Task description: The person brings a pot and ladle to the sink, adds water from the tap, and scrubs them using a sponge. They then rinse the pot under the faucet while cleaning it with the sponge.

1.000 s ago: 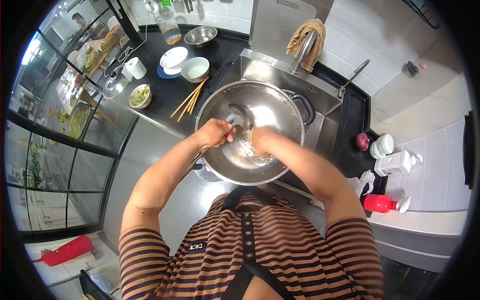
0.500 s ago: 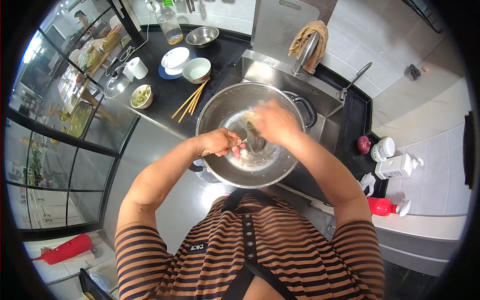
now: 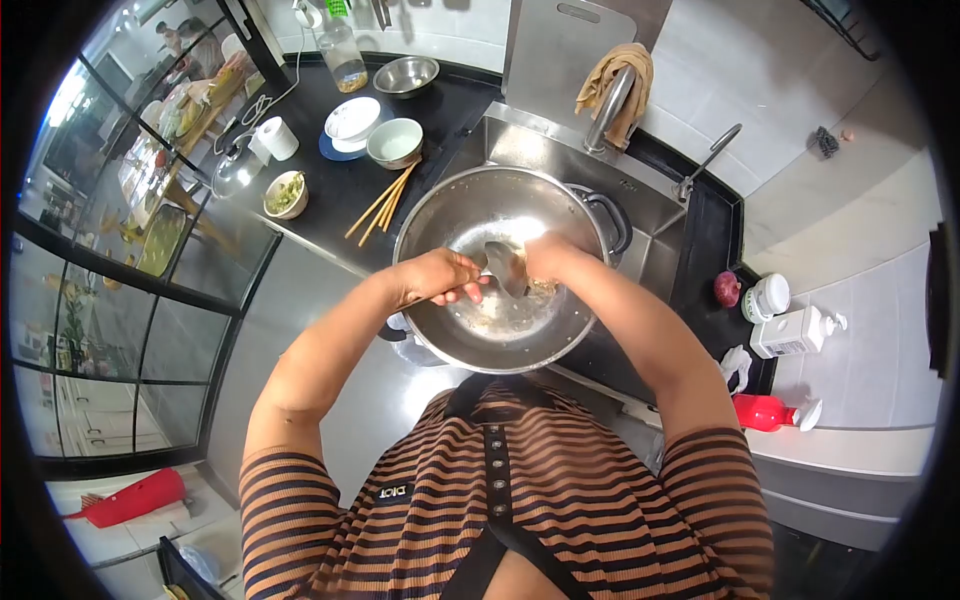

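Observation:
A large steel wok [image 3: 450,205] with black handles rests over the front of the sink, its inside wet and streaked with pale residue. My left hand [image 3: 440,277] is closed around the handle of a metal ladle [image 3: 508,270], whose head is inside the wok. Just right of that head is my right hand [image 3: 550,258], its fingers curled and partly hidden, slightly blurred. Under its fingers shows part of a tan, fibrous-looking pad [image 3: 545,287], near the wok's inner wall.
Chopsticks [image 3: 385,207], a green-white bowl [image 3: 395,143], a steel bowl [image 3: 406,76] and a bowl of greens [image 3: 286,195] stand on the left counter. Behind the wok are the sink [image 3: 530,148] and cloth-draped faucet [image 3: 608,115]. A red onion [image 3: 727,289] and pump bottles [image 3: 792,335] sit right.
My right hand has moved right and slightly down inside the wok, away from the ladle's head. My left hand keeps its hold on the ladle, which has shifted slightly.

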Tool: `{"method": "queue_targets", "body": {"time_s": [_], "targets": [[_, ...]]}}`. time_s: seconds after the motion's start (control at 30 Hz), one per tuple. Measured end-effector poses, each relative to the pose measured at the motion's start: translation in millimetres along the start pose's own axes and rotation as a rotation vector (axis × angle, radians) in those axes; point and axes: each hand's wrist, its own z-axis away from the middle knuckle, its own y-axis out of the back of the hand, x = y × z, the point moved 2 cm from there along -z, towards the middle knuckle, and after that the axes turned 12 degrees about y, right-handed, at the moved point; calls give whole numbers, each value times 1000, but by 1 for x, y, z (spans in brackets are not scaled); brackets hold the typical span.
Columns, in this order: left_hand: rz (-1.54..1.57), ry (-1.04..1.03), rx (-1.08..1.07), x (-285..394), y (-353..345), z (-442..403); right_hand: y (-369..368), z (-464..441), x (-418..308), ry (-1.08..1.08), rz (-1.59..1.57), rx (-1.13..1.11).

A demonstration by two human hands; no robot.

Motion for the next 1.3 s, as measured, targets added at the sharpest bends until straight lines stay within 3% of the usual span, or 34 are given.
{"method": "queue_targets", "body": {"time_s": [0.07, 0.1, 0.27, 0.37, 0.47, 0.5, 0.57, 0.67, 0.7, 0.83, 0.93, 1.13, 1.3], "targets": [[57, 9, 83, 8, -10, -2, 3, -3, -2, 5, 3, 13], [-76, 15, 19, 9, -12, -12, 5, 0, -6, 18, -6, 38], [-258, 13, 158, 7, -16, -27, 44, 43, -18, 30, -75, 280], [-514, -97, 254, 6, -19, -17, 81, 78, -46, 333, -165, 569], [-665, -296, 328, 2, -24, -13, 56, 53, -50, 696, -266, 507], [-695, -362, 381, 10, -30, 5, 55, 50, -50, 594, -559, 336], [-734, -447, 447, 11, -31, 15, 54, 45, -42, 584, -686, 260], [-686, -253, 417, 23, -37, 40, 54, 36, -36, 553, -930, 234], [-623, -359, 433, 20, -36, 41, 54, 34, -34, 537, -1020, 245], [-362, -365, 363, 15, -31, 49, 48, 33, -25, 297, -1769, 131], [-177, -406, 326, 9, -27, 45, 44, 40, -28, 82, -2002, 56], [66, -273, 296, 8, -17, 45, 31, 45, -43, 9, -2246, 226], [165, -248, 325, 13, -17, 38, 21, 50, -58, -98, -2414, 537]]}}
